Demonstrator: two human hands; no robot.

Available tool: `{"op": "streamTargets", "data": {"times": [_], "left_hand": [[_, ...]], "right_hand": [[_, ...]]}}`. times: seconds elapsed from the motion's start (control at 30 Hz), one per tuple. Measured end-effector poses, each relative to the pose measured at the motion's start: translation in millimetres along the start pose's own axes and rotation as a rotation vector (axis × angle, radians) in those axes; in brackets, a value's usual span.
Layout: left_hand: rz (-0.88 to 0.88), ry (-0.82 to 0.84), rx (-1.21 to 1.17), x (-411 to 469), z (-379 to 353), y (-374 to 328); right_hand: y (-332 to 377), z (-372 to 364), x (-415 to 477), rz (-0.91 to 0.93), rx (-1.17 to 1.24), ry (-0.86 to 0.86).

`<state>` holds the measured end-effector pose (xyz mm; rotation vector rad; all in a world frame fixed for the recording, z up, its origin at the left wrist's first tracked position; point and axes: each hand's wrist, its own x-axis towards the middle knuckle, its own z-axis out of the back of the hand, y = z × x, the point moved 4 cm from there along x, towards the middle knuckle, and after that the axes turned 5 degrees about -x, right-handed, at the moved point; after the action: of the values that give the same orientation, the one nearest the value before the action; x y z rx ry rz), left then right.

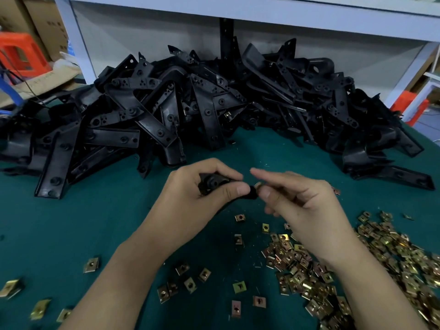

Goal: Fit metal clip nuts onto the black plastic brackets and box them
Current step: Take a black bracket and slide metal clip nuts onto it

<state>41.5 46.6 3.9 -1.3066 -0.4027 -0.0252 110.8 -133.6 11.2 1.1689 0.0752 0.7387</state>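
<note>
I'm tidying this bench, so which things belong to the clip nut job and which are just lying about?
Job: black plastic bracket in the left hand; brass-coloured metal clip nut pinched by the right hand; pile of black brackets; heap of loose clip nuts.
Lying about: red plastic stool; brown cardboard boxes.

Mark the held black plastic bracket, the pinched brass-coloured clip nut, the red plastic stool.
black plastic bracket (212, 182): head view, round boss.
brass-coloured clip nut (257, 185): head view, exposed edge.
red plastic stool (17, 40): head view, seat top.

Green mat covered the table. White shelf frame stood at far side. Orange stool and cardboard boxes sat far left; second orange stool far right.
</note>
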Motion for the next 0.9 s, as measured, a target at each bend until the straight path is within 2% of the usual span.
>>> {"op": "streamTargets", "data": {"times": [0.13, 0.23, 0.4, 0.67, 0.9], "left_hand": [[0.046, 0.039, -0.114, 2.6, 5.5, -1.1], [0.069, 0.131, -0.156, 2.4, 4.2, -1.5], [0.094, 0.215, -0.169, 2.4, -1.6, 2.0], [0.104, 0.3, -0.152, 1.0, -6.3, 3.1], [0.097, 0.287, -0.125, 0.7, -9.3, 4.1]], "right_hand": [[-8.8, 10.6, 0.1, -0.176, 0.193, -0.124], [-10.7, 11.1, -0.9, -0.305, 0.353, -0.055], [-4.9, 6.6, -3.2, -0.341, 0.442, 0.087], [-8.4, 0.7, -4.9, -0.445, 0.409, 0.163], [-10.6, -2.8, -5.7, -0.47, 0.35, 0.169]]}}
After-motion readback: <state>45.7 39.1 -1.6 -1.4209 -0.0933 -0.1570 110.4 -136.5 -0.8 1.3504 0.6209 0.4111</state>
